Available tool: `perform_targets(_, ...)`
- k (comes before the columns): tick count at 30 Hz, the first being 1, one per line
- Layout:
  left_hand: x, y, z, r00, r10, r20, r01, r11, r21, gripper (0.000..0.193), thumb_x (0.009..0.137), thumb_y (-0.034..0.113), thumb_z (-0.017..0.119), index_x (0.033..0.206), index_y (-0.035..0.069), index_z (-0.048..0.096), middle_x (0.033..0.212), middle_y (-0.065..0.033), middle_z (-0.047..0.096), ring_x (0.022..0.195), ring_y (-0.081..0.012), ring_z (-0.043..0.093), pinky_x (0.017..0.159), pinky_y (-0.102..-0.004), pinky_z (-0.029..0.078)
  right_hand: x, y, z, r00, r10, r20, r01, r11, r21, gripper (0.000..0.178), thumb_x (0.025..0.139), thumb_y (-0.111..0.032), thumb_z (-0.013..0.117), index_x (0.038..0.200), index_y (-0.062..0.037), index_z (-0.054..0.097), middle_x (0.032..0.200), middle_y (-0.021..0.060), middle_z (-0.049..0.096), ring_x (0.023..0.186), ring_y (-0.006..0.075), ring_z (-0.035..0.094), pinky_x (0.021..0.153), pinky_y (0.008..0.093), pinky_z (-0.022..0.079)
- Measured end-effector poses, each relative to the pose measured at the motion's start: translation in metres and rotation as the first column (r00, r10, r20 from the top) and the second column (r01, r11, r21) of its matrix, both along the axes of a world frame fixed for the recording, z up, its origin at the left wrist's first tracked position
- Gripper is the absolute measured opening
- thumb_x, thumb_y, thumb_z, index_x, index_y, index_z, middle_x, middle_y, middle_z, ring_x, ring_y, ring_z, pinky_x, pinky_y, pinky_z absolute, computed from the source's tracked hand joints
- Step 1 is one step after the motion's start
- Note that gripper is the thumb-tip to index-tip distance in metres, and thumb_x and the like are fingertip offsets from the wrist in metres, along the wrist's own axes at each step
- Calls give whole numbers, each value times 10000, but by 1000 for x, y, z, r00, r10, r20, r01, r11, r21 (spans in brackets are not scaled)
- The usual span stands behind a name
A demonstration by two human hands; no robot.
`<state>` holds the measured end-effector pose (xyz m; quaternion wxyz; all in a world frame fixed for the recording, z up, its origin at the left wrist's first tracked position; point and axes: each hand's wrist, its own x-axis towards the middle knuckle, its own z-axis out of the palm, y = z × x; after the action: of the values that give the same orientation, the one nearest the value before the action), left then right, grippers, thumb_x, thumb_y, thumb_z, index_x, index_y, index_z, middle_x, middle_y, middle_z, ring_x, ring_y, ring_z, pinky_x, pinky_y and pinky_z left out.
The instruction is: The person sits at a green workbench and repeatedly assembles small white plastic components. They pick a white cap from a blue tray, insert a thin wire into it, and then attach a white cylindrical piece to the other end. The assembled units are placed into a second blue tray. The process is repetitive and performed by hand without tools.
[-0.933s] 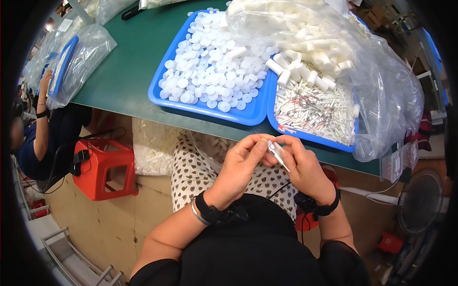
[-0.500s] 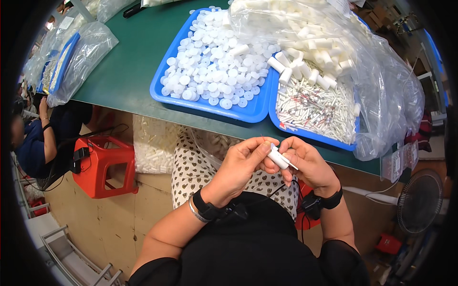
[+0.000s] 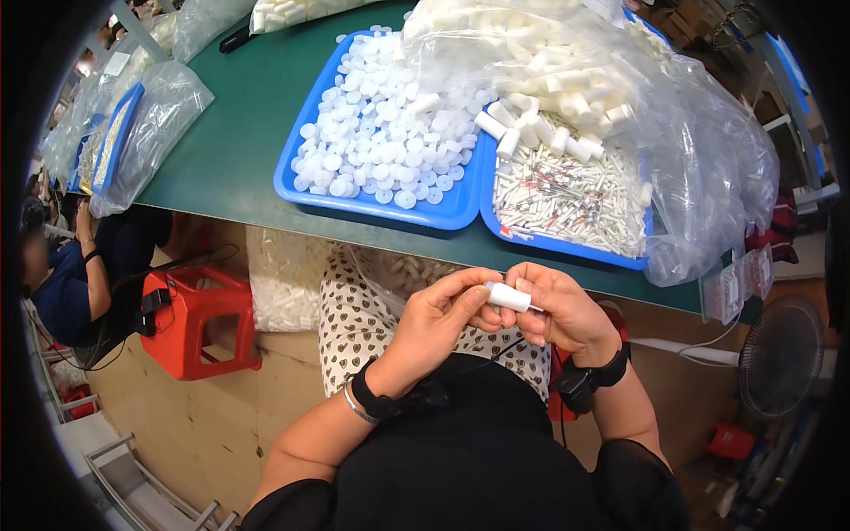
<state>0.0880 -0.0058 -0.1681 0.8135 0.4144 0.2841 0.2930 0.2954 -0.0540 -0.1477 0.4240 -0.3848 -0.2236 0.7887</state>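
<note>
Above my lap, in front of the table edge, my left hand [image 3: 440,311] pinches a white plastic cylinder [image 3: 510,297] by its left end, between thumb and fingers. A pale cap or disc seems to sit at that end, partly under the thumb. My right hand [image 3: 567,308] is closed at the cylinder's other end, its thumb and fingers on a thin white stick [image 3: 536,308] that juts out there. How far the stick goes into the cylinder is hidden. The cylinder lies nearly level, tilted slightly down to the right.
A blue tray [image 3: 288,181] of translucent white discs stands on the green table [image 3: 239,133]. Beside it, another blue tray [image 3: 567,250] holds small white sticks and white cylinders, under a clear plastic bag [image 3: 691,168]. A red stool [image 3: 204,319], a seated person [image 3: 66,274] and a fan [image 3: 779,358] surround me.
The cylinder has turned from a steeper slant to nearly level, and less of the thin stick shows. Both hands keep their hold. The whole view has shifted slightly.
</note>
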Motion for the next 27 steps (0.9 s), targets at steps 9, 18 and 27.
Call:
perform_targets(9,13,3,20,999,30,39,-26,994,-102,431,940,44,636,1342,-14,491,1072,-91,655,879,-97,626,753,-236,533,-21,-14,39,666,-230,709,-74,926,369,158,1036,-162,478,1063,-6,482,681,31,593,609,85,601,566,260,478)
perform_targets(18,21,35,40,938,-79,336,212,901,-378,106,993,143,515,1041,51,492,1086,-190,650,739,-156,629,683,-259,537,143,20,28,-580,-475,662,-226,874,430,190,922,-66,556,1092,20,559,1041,249,603,996,420,571,833,475,466)
perform_targets(27,27,45,48,955,-109,276,203,918,-342,235,1031,213,470,1091,-1,546,1093,-194,652,756,-159,638,729,-273,558,259,80,16,-756,-52,653,166,949,268,639,922,-419,580,1417,-43,432,1505,249,343,1334,551,319,1112,568,281)
